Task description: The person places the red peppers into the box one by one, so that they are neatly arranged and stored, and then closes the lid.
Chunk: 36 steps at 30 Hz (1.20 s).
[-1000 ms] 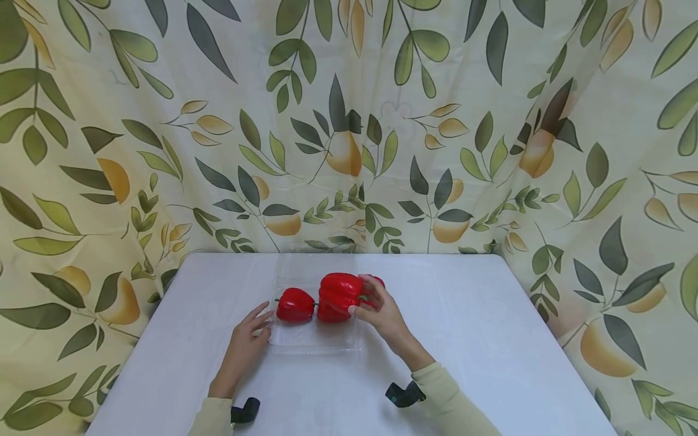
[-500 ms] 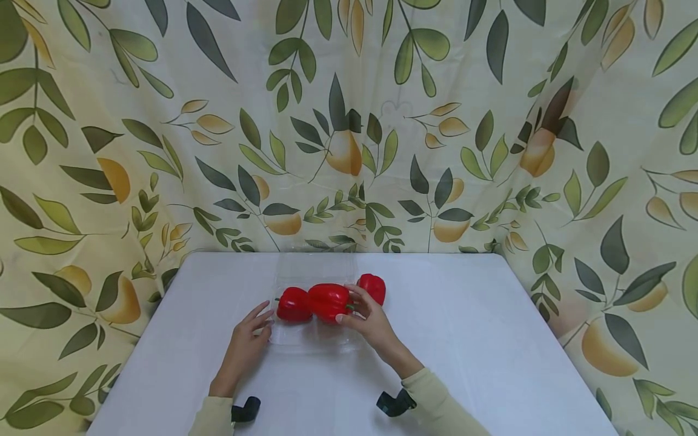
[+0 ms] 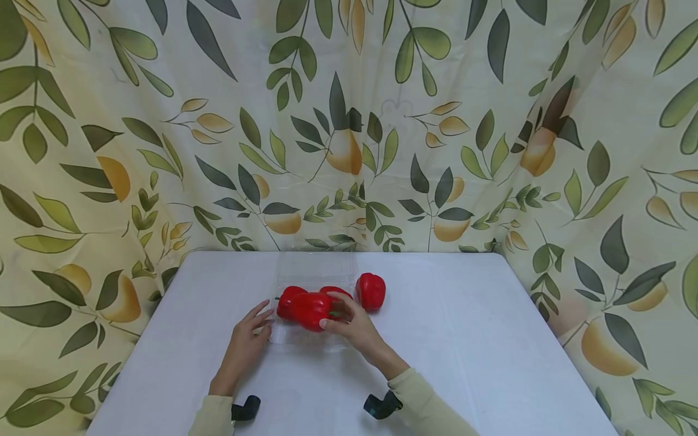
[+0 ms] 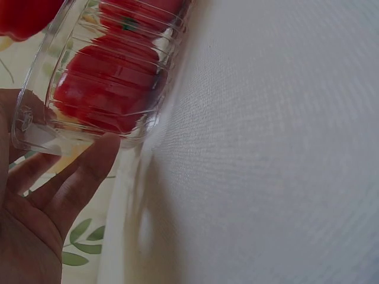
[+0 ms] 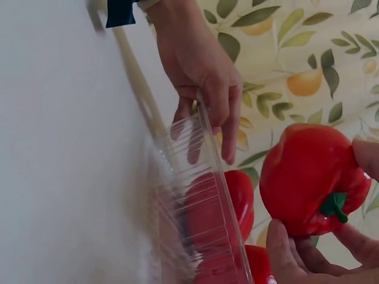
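My right hand [image 3: 358, 330] grips a red bell pepper [image 3: 311, 312] with a green stem. It is held above a clear plastic clamshell container [image 3: 311, 344], near its front left. Inside the container lie two more red bell peppers, one at the left [image 3: 286, 297] and one at the right [image 3: 339, 291], partly covered by the held one. My left hand [image 3: 248, 342] holds the container's left side, with its thumb at the rim and fingertips against the ribbed wall [image 4: 109, 77]. The right wrist view shows the held pepper [image 5: 311, 177] apart from the container.
Another red bell pepper [image 3: 371, 292] stands on the white table [image 3: 463, 339], just right of the container. The container's clear lid [image 3: 316, 264] lies folded back toward the table's far edge. A leaf-and-fruit patterned curtain [image 3: 382, 121] hangs behind.
My right hand has carried the held pepper left and toward the front, uncovering the pepper on the table and part of the one in the container's right. My left hand has stayed put.
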Tool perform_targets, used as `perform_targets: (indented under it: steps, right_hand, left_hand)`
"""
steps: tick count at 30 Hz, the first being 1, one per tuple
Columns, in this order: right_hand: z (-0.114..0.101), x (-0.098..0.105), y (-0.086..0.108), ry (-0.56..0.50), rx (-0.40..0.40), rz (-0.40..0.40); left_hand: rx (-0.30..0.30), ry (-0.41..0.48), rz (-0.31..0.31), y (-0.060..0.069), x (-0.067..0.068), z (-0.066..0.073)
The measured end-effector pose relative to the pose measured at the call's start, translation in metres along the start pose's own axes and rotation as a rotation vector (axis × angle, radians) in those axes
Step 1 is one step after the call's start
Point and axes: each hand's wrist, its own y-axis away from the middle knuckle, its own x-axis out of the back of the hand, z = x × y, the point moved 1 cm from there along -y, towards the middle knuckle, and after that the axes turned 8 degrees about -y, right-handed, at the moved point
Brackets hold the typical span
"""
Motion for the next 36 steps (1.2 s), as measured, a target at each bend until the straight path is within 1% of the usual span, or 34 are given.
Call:
perform_targets:
  steps: [4,8,15,18,25,32,36]
  right_hand:
    - [0.002,-0.004,-0.004,0.023,-0.005,-0.029]
    - [0.003,-0.009,-0.006,0.066,-0.02,-0.037]
    - [0.007,-0.015,-0.008,0.135,-0.054,-0.038]
    - [0.009,-0.017,-0.01,0.171,-0.057,-0.042]
    - [0.014,-0.019,-0.012,0.238,-0.07,-0.033]
    - [0.015,-0.022,-0.015,0.285,-0.065,-0.032]
    - [0.016,-0.024,-0.017,0.309,-0.073,-0.034]
  left_hand:
    - [-0.012,0.009,0.008,0.0,0.0,-0.001]
    - [-0.018,0.011,0.011,0.0,0.0,0.0]
    - [0.018,0.009,-0.014,-0.001,0.001,0.001]
    - [0.024,0.011,-0.018,-0.001,0.001,0.001]
    - [0.015,0.017,-0.019,0.0,0.001,0.001]
    - [0.006,0.015,-0.007,0.0,0.002,0.002]
    - [-0.015,0.006,0.002,0.0,0.001,0.002]
